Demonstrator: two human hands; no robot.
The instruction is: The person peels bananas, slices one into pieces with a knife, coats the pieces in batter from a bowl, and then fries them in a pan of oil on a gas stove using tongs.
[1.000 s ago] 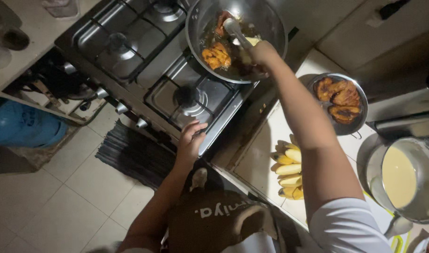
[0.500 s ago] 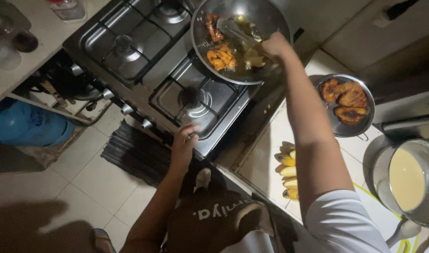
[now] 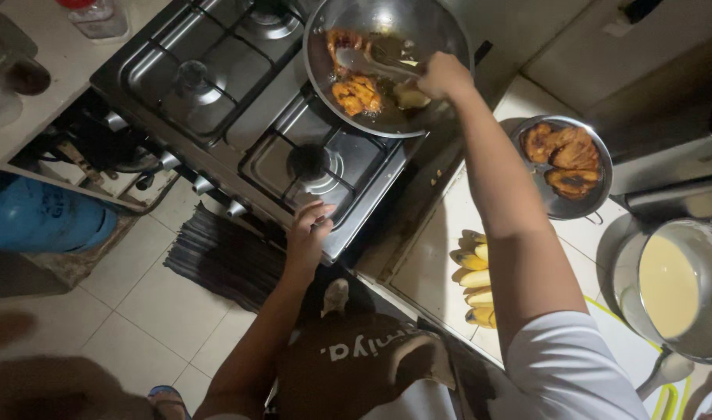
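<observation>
- The gas stove is filling the upper left of the view, its 4 burners sitting under dark grates, and its front edge is running down toward the person's left hand.
- The tiled counter is lying just right of the stove, carrying the other cookware.
- The frying pan is sitting on the stove's far right burner, holding golden-brown fritters in oil.
- A pot of pale batter is standing at the right edge of the counter.
- A metal bowl is resting between the pan and the pot, holding 3 browned fritters.
- A blue gas cylinder is lying low at the left, under the counter beside the stove.
- A bunch of yellow bananas is lying on the counter beside the person's right arm.
- The right hand is reaching over the pan's near rim, fingers curled tight around the handle of a metal ladle, whose bowl is lying among the fritters.
- The left hand is resting at the stove's front edge, fingers bent against the front edge near the knobs; whether they are pinching a knob cannot be told.
</observation>
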